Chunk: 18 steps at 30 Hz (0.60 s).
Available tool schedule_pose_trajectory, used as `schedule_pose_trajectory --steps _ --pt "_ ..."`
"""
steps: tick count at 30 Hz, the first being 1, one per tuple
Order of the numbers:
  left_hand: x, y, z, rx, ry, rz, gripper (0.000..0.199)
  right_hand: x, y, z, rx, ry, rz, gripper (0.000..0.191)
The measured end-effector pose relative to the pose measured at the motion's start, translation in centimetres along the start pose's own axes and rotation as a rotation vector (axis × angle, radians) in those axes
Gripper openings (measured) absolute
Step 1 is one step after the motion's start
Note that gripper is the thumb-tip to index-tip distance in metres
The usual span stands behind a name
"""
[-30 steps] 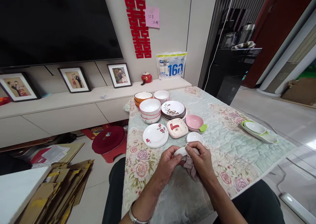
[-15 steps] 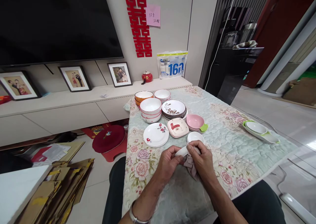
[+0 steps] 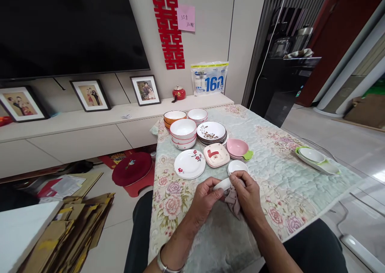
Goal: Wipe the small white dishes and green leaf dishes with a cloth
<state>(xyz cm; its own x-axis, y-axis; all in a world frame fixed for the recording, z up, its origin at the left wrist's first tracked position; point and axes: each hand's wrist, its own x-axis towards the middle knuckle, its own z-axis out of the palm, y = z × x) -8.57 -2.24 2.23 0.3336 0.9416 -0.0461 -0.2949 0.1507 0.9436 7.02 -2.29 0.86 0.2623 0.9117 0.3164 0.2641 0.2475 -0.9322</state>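
My left hand (image 3: 205, 200) pinches the near left edge of a small white bowl (image 3: 222, 184), thumb on the side facing me. On the opposite edge, my right hand (image 3: 249, 193) grips the same bowl together with a pinkish-grey cloth (image 3: 233, 202), which hangs below the fingers. The bowl is tilted, and fingers and cloth cover much of it. Just beyond my hands stands another small white bowl (image 3: 238, 167). Around it are a squarish cream dish (image 3: 216, 155) with a red pattern, pink dishes (image 3: 237, 147) with a green handle, and white flowered plates (image 3: 189, 164).
Stacked bowls (image 3: 183, 134) and brown-patterned plates (image 3: 212, 131) stand farther back on the flowered tablecloth (image 3: 174, 204). Green-edged white dishes (image 3: 315, 160) lie at the right. A red stool (image 3: 132, 170) and flattened cardboard (image 3: 66, 233) are on the floor to the left.
The right fingers have shifted slightly along the bowl's rim, and the cloth hangs in slightly different folds. Both hands still hold the bowl; the dishes on the table stay put.
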Motion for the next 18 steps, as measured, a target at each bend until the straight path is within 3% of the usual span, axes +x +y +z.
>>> schedule_pose_trajectory --steps 4,10,18 --pt "0.1 -0.7 0.0 -0.122 0.057 -0.021 0.029 -0.1 0.4 0.1 -0.023 0.009 -0.008 0.021" --pt "0.2 -0.7 -0.2 -0.056 0.056 0.005 0.025 -0.7 -0.9 0.6 -0.158 -0.064 -0.287 0.014" --pt "0.1 -0.4 0.1 -0.208 0.065 -0.001 0.027 -0.1 0.4 0.1 -0.092 0.053 -0.111 0.016"
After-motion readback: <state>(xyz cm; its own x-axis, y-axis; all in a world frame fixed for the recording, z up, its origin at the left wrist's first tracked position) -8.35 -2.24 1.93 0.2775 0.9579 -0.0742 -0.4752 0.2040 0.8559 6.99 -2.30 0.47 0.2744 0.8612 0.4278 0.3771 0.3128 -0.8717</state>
